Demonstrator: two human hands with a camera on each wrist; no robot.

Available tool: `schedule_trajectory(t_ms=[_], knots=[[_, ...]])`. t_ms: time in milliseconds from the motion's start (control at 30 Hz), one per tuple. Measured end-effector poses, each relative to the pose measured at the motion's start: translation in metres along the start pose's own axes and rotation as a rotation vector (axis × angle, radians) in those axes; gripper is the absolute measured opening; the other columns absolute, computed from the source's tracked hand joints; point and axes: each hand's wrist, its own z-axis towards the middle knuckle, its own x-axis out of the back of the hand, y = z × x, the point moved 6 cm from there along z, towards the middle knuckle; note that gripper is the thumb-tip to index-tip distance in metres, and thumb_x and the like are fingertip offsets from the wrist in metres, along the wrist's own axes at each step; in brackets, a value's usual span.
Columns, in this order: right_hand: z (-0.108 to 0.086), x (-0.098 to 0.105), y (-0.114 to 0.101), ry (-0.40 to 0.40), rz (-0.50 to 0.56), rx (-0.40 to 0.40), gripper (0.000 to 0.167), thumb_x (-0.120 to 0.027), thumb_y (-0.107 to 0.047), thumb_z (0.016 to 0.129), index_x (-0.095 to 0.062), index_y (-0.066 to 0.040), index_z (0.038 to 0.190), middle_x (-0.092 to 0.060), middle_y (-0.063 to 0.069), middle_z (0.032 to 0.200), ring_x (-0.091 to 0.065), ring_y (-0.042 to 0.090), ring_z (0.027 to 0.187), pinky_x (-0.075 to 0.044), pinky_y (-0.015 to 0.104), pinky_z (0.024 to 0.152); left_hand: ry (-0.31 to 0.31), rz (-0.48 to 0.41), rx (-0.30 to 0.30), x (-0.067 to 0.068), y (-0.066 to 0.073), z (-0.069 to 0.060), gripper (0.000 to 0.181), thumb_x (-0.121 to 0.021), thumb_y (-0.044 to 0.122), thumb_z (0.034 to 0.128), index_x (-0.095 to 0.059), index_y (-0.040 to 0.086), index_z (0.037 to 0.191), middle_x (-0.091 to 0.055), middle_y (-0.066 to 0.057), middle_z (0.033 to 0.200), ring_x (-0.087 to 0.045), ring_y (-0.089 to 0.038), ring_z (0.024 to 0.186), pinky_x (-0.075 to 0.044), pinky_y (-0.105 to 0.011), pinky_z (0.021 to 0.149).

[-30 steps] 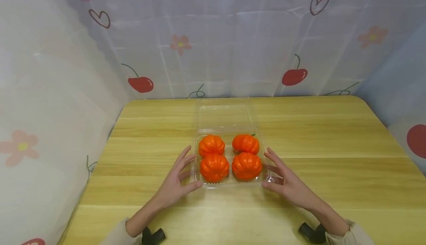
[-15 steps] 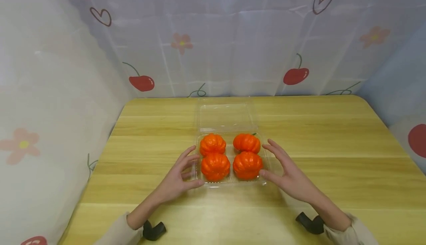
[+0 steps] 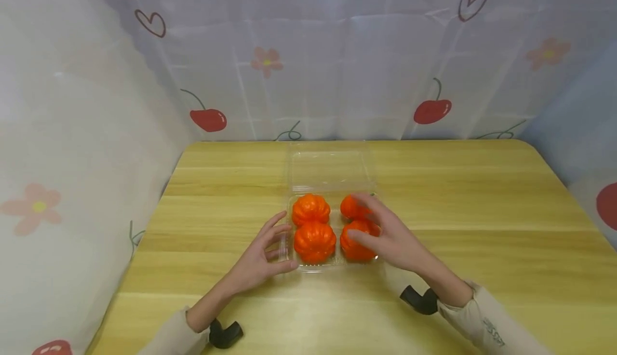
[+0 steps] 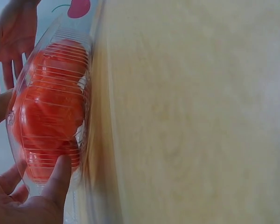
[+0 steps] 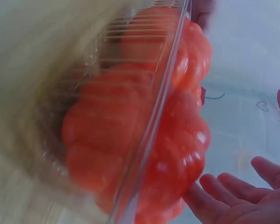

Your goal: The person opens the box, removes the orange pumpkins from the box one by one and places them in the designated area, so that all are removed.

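Observation:
A clear plastic clamshell box sits on the table with its lid folded back. Inside are several orange pumpkins, among them a front left one, a back left one, a front right one and a back right one. My left hand holds the box's left side, its thumb against the wall. Above the right-hand pumpkins hovers my right hand, spread and partly hiding them. In the right wrist view, its fingers appear beyond the pumpkins, gripping nothing.
The wooden table extends on both sides of the box. Behind it hangs a pale curtain printed with cherries and flowers. Each wrist wears a black device, one at the left wrist and one at the right.
My right hand has let go of the box's right side and moved up and left over the right-hand pumpkins. The left hand stays at the box's left side.

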Motion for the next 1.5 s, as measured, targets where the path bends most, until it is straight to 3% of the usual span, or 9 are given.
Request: schedule_trajectory(t_ms=[200,333,533,733,900,1200,1500], knots=[[0.018,-0.020,-0.004,-0.028,-0.023,-0.014,0.068,-0.073,-0.021,0.091,-0.039,-0.007,0.148,-0.040,0.015,0.149,-0.044,0.042,0.131,-0.039,0.057,0.105,0.002,-0.006,0.010,0.000,-0.002,0.000,0.086,-0.083,0.012,0.0805,-0.036,0.015,0.152,-0.028,-0.003,0.156,-0.040,-0.037,0.136,-0.045,-0.046,0.102],[0.032,-0.029,-0.009,-0.036,-0.100,-0.006,0.069,-0.073,-0.027,0.091,-0.040,-0.008,0.148,-0.040,0.012,0.151,-0.042,0.039,0.133,-0.038,0.058,0.105,-0.002,-0.014,0.014,0.000,-0.003,0.001,0.081,-0.083,0.011,0.0808,-0.040,0.016,0.149,-0.023,0.004,0.159,-0.039,-0.036,0.136,-0.049,-0.040,0.098],[0.050,-0.042,-0.006,-0.063,-0.081,-0.075,0.072,-0.073,-0.033,0.090,-0.039,-0.011,0.149,-0.035,0.010,0.154,-0.037,0.038,0.136,-0.038,0.060,0.104,-0.007,-0.017,0.023,0.000,-0.003,0.001,0.078,-0.082,0.012,0.0815,-0.042,0.017,0.148,-0.022,0.007,0.159,-0.038,-0.037,0.137,-0.050,-0.036,0.097],[0.061,-0.050,-0.005,-0.077,-0.091,-0.125,0.077,-0.072,-0.039,0.090,-0.036,-0.010,0.151,-0.033,0.008,0.155,-0.036,0.032,0.138,-0.034,0.058,0.108,-0.009,-0.028,0.019,0.000,-0.004,0.000,0.076,-0.083,0.013,0.0816,-0.044,0.014,0.147,-0.018,0.011,0.160,-0.037,-0.037,0.137,-0.049,-0.034,0.097],[0.069,-0.057,-0.003,-0.082,-0.127,-0.142,0.076,-0.070,-0.040,0.091,-0.037,-0.008,0.151,-0.037,0.007,0.153,-0.035,0.029,0.139,-0.032,0.056,0.110,-0.007,-0.034,0.018,0.000,-0.004,0.000,0.079,-0.083,0.013,0.0813,-0.042,0.019,0.149,-0.019,0.012,0.159,-0.037,-0.035,0.137,-0.050,-0.033,0.097],[0.075,-0.063,-0.002,-0.062,-0.198,-0.163,0.070,-0.070,-0.034,0.092,-0.040,-0.005,0.149,-0.039,0.013,0.151,-0.037,0.033,0.137,-0.032,0.055,0.110,-0.014,-0.040,0.016,-0.001,-0.003,0.000,0.082,-0.083,0.014,0.0814,-0.039,0.018,0.151,-0.018,0.012,0.159,-0.036,-0.035,0.138,-0.049,-0.033,0.097],[0.078,-0.065,-0.001,-0.017,-0.298,-0.188,0.058,-0.072,-0.029,0.091,-0.053,-0.003,0.140,-0.048,0.017,0.128,-0.054,0.031,0.111,-0.048,0.049,0.096,-0.017,-0.038,0.020,-0.001,-0.004,0.000,0.076,-0.083,0.014,0.0817,-0.044,0.018,0.147,-0.017,0.012,0.160,-0.035,-0.037,0.138,-0.049,-0.035,0.098]])
